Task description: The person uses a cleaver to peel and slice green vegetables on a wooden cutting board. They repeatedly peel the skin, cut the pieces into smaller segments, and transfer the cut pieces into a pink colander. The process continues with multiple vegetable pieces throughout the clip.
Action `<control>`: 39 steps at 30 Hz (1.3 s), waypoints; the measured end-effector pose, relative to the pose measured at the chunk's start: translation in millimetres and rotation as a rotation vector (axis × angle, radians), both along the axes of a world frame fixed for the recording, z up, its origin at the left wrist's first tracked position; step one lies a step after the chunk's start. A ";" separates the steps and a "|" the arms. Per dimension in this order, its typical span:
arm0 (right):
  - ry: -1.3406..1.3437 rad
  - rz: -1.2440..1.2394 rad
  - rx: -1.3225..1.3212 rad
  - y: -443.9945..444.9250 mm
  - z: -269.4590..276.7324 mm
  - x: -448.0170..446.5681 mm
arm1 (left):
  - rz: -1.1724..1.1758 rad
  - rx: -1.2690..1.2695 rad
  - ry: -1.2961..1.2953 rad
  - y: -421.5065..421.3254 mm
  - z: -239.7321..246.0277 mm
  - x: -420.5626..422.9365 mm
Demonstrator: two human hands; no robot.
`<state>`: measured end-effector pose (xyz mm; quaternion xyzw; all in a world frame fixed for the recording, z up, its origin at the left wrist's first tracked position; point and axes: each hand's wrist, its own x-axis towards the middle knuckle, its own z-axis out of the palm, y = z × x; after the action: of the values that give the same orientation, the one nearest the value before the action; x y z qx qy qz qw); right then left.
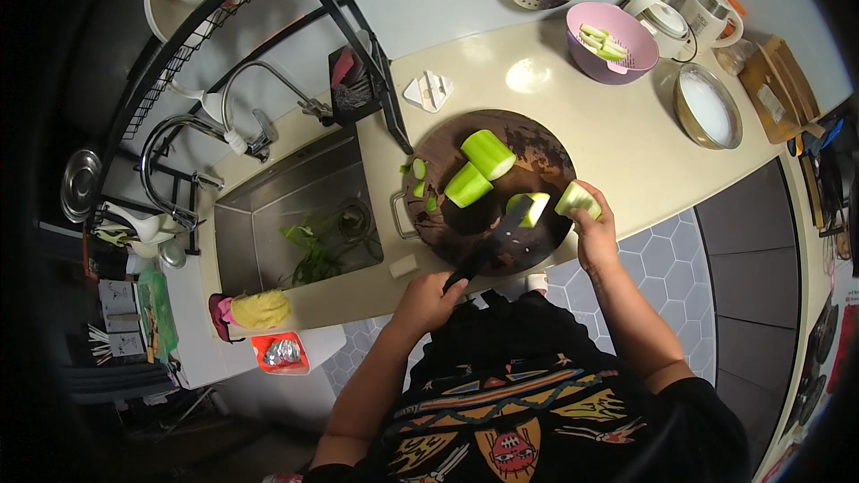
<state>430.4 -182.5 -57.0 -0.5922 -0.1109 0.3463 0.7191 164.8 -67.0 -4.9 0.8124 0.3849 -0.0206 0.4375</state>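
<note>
My left hand [425,302] grips the black handle of a kitchen knife [493,245], whose dark blade reaches over the round wooden cutting board [543,147] and overlaps a cut piece of pale green gourd [535,208]. At the board's right edge, my right hand [596,228] holds another cut gourd piece [578,200] with its pale flesh showing. Two larger green gourd chunks [488,155] [468,185] lie touching near the board's middle. Small green trimmings [419,169] lie by its left edge.
The steel sink [241,241] at left holds green peelings. A pink colander [614,43] with gourd strips, a metal bowl [708,106] of white contents and a white kettle [703,20] stand at back right. A black rack [386,90] rises beside the board.
</note>
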 end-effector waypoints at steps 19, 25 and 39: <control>0.340 -0.378 0.092 -33.1 1.9 16.2 | -0.185 0.342 0.256 25.9 -15.7 50.4; -0.283 -0.188 -0.233 7.2 -13.2 -28.1 | -0.160 0.345 0.178 40.3 -13.2 59.0; -0.272 -0.041 -0.382 13.0 -6.5 -46.5 | -0.124 0.387 -0.084 -16.7 17.1 88.9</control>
<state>384.0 -169.6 -63.4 -0.7610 -0.1272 0.2631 0.5792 253.7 -83.7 12.2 0.9036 0.3124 0.0608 0.2868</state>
